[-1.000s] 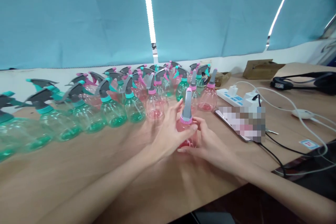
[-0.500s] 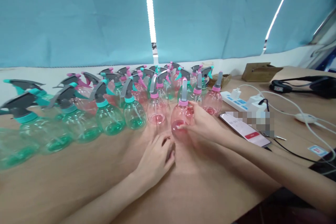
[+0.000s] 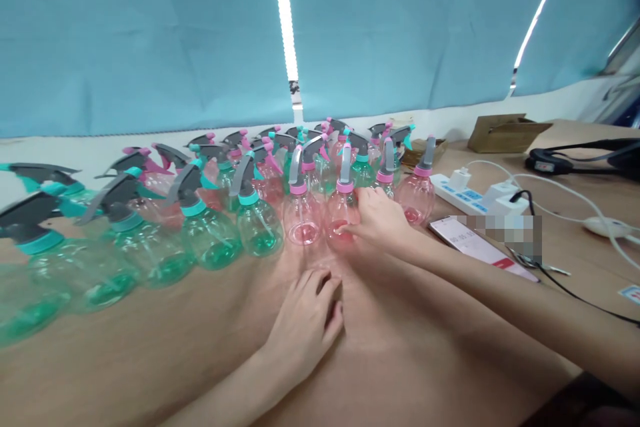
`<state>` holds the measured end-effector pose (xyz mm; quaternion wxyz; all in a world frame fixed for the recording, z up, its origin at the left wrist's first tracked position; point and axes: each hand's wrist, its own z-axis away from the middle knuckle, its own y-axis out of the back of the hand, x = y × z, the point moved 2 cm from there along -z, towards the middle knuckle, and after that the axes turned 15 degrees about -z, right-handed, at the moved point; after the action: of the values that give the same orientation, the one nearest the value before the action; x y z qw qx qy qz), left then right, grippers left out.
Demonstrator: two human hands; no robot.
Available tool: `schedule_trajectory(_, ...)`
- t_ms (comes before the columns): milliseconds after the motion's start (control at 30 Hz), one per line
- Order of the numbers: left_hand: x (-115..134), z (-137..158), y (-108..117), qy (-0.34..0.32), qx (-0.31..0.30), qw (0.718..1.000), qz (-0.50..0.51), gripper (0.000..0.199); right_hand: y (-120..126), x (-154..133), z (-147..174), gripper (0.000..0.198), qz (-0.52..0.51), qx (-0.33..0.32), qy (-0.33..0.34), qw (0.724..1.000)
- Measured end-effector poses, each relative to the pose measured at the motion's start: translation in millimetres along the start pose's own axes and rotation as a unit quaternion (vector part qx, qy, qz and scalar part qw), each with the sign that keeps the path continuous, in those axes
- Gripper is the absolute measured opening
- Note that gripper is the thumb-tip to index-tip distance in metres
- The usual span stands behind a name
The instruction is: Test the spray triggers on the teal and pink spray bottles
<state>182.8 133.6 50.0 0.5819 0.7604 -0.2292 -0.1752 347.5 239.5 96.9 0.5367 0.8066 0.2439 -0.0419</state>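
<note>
My right hand [image 3: 383, 219] is closed around the right side of a clear pink spray bottle [image 3: 342, 221], thumb low on its body. The bottle is upright, at the front of the group, with a pink collar and grey trigger head. Just left of it, close by, is another pink spray bottle [image 3: 303, 217]. My left hand [image 3: 307, 320] rests on the table in front of them, holding nothing, fingers loosely curled and thumb apart. A green spray bottle [image 3: 260, 227] with a turquoise collar begins a front row running left. Behind stand several more pink and green bottles, partly hidden.
To the right lie a phone [image 3: 480, 245], a white power strip [image 3: 457, 195] with plugs and cables, and a black headset-like strap [image 3: 585, 157]. A brown cardboard box [image 3: 507, 135] sits at the back right. A blue curtain [image 3: 190, 40] hangs behind the table.
My right hand has pushed the pink spray bottle back, into line beside the other pink one. The left hand stays on the table; the view has shifted slightly.
</note>
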Motion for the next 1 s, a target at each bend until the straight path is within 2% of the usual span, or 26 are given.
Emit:
schedule_trajectory(100,-0.6,0.4,-0.1,-0.002,0.0,1.0,0.0,0.031,-0.8,-2.6,-4.2,0.045,0.01,-0.008,-0.016,1.0)
schedule_trajectory(267,-0.8,0.7,-0.1,-0.001,0.0,1.0,0.002,0.031,-1.7,-5.7,-11.1,0.053,0.02,-0.058,-0.073,0.995)
schedule_trajectory(567,1.1,1.5,0.4,-0.001,0.002,1.0,-0.001,0.031,1.4,-10.7,-13.4,0.056,0.011,-0.073,-0.081,0.994)
schedule_trajectory(667,1.2,1.3,0.7,-0.003,0.001,1.0,-0.005,0.031,0.2,-10.2,-8.6,0.068,-0.019,-0.073,-0.07,0.995)
schedule_trajectory(800,0.5,2.9,0.4,-0.004,0.0,1.0,-0.009,0.032,4.3,-6.0,10.7,0.08,-0.086,-0.022,-0.001,0.996)
schedule_trajectory(867,0.4,4.1,0.3,-0.01,0.002,1.0,-0.011,0.032,12.0,0.2,23.4,0.068,-0.124,0.017,0.024,0.992)
schedule_trajectory(900,0.5,4.7,0.3,-0.013,0.006,1.0,-0.013,0.031,16.8,5.5,29.2,0.054,-0.145,0.039,0.024,0.988)
schedule_trajectory(967,0.8,5.3,0.6,-0.017,0.015,1.0,-0.018,0.03,25.4,20.2,37.9,0.024,-0.196,0.072,0.008,0.978)
schedule_trajectory(1000,0.9,5.4,0.8,-0.016,0.02,0.999,-0.021,0.03,28.7,29.7,40.5,0.022,-0.212,0.093,-0.012,0.973)
